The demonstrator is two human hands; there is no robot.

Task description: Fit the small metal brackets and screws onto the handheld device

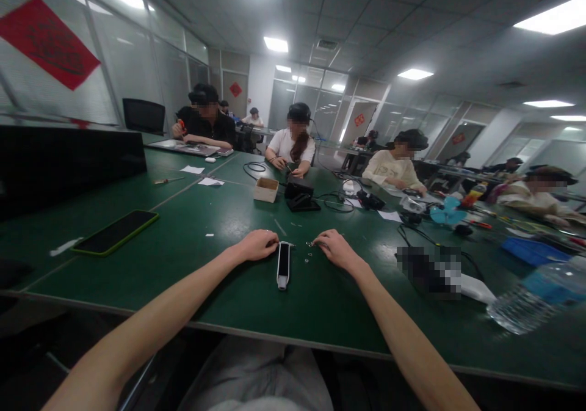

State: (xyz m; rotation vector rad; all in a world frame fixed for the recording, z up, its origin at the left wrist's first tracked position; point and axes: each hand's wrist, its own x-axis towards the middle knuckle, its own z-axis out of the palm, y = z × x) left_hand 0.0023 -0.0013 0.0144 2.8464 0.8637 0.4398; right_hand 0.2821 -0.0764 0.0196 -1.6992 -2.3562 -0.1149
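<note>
A slim white device with a black face [284,258] lies lengthwise in front of me on the green table. Against the upper left of it rests my left hand [262,244], its fingers curled inward; whatever they grip is hidden. My right hand [337,250] is low over the table to the right, fingertips pinched together at some tiny shiny metal parts [309,244]. What lies between those fingertips is too small to name. A few more tiny pieces [307,260] lie between the device and my right hand.
Left stands a phone in a green case [116,232], lying flat, and a black monitor [68,167]. Ahead are a small open box [266,190] and a black stand [301,194]. A water bottle [526,301], a blue tray [535,251] and a blue fan [447,211] occupy the right. Several people sit beyond.
</note>
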